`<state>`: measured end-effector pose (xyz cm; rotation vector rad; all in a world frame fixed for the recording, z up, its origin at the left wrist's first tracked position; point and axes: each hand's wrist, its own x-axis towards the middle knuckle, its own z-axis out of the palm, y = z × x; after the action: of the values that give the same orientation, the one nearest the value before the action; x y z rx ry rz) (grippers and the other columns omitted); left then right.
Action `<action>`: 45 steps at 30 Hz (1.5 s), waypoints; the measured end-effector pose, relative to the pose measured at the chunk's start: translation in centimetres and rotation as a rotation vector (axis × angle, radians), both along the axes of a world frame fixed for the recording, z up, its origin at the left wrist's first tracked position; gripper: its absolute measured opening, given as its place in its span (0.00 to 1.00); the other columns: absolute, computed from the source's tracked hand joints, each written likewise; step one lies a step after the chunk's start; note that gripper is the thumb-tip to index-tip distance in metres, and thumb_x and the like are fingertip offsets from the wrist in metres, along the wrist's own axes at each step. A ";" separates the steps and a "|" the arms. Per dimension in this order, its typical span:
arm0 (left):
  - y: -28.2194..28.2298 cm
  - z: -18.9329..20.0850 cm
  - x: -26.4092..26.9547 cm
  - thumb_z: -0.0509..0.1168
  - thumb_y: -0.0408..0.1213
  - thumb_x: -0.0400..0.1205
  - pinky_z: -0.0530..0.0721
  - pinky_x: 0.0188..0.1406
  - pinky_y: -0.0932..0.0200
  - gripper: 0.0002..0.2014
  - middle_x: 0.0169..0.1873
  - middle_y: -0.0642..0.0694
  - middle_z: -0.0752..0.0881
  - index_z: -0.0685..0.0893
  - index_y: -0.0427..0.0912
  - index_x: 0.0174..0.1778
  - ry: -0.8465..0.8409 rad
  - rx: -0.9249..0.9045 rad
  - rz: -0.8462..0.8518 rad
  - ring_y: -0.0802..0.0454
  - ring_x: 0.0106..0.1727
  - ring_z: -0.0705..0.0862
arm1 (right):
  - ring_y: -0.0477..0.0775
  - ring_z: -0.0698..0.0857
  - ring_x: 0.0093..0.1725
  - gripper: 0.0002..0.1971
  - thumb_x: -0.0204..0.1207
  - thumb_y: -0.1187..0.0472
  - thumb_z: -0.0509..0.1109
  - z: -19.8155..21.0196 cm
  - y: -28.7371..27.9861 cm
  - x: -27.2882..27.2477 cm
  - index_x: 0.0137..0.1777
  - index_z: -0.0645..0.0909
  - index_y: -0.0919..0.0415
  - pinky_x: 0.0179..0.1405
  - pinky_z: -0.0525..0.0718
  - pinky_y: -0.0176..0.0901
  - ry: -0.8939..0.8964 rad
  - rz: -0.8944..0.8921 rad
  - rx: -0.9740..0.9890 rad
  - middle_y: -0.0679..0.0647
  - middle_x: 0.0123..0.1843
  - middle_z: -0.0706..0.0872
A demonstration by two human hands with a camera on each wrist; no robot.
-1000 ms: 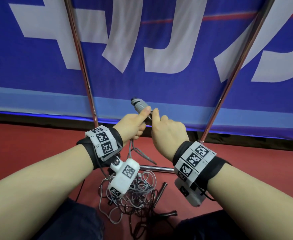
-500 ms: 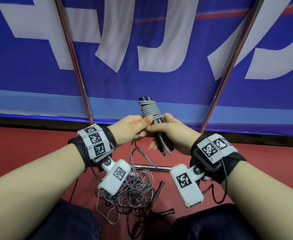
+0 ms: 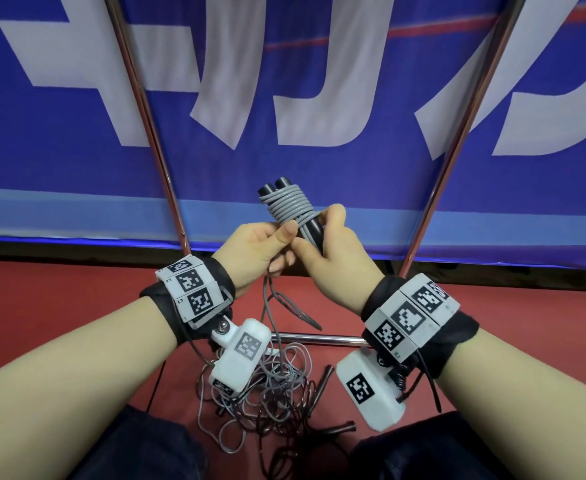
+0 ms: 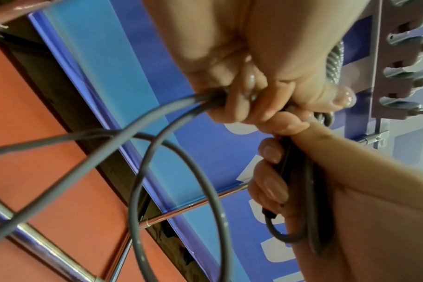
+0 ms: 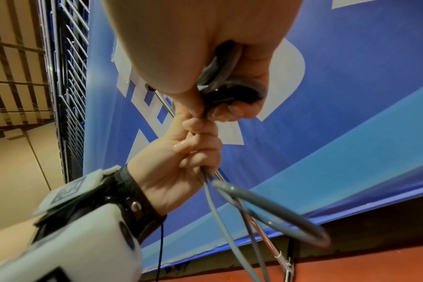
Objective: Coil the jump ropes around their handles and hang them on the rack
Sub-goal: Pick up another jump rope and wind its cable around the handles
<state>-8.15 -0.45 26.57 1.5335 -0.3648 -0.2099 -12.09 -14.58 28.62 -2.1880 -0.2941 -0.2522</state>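
Two black handles [image 3: 314,230] are held together, tilted up and to the left, with grey rope [image 3: 286,206] coiled in tight turns round their upper part. My right hand [image 3: 322,237] grips the handles below the coil; its fingers [image 4: 270,171] wrap the black shafts. My left hand [image 3: 281,245] touches it from the left and pinches the grey rope just under the coil, its fingers [image 5: 198,150] curled round the strand. From that hand loose rope [image 4: 176,171] hangs in a loop towards the floor.
A tangle of grey rope [image 3: 267,386] with more black handles [image 3: 319,384] lies on the red floor between my knees. The rack's chrome poles [image 3: 142,109] [image 3: 464,109] rise on both sides, with a bar [image 3: 319,338] low between them. A hook plate [image 4: 399,66] shows above. A blue banner [image 3: 77,133] hangs behind.
The coil on the handles has gained turns and reaches lower. My right hand has rolled with the handles and its wrist has turned back over. My left hand stays at the rope.
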 end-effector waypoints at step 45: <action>-1.1 -0.6 -0.7 0.56 0.54 0.83 0.73 0.45 0.51 0.20 0.54 0.41 0.83 0.76 0.41 0.60 -0.864 1.593 -0.109 0.41 0.55 0.82 | 0.61 0.78 0.61 0.14 0.74 0.59 0.64 -1.2 1.1 -0.1 0.59 0.74 0.60 0.64 0.67 0.51 -0.130 0.068 -1.279 0.57 0.58 0.82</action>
<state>-8.89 -1.60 25.97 3.1674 -1.1201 0.1827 -12.15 -13.45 27.39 -3.4083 -0.7463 -0.1779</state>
